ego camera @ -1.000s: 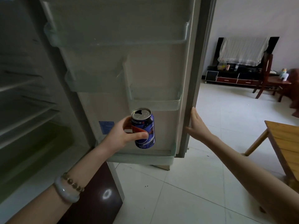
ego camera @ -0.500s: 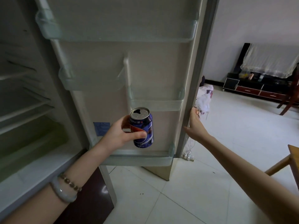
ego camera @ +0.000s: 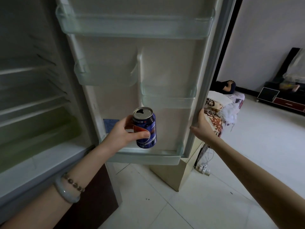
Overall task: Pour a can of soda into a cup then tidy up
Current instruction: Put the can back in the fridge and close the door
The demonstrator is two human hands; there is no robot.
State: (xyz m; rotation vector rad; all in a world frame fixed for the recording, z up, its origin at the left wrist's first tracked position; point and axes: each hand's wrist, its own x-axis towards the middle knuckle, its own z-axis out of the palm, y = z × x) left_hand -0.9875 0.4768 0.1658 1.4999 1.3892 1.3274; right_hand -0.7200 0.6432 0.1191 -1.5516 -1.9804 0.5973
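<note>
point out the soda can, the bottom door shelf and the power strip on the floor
soda can (ego camera: pixel 148 125), head view, blue side wall
bottom door shelf (ego camera: pixel 148 157), head view, front rail
power strip (ego camera: pixel 204 169), head view, white casing

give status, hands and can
Left hand grips can, near upright, top open. Right hand holds door edge. Shelf just below can, nothing between.

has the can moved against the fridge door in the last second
No, hardly: the can stays just right of the door's blue sticker, above the bottom door shelf.
</note>
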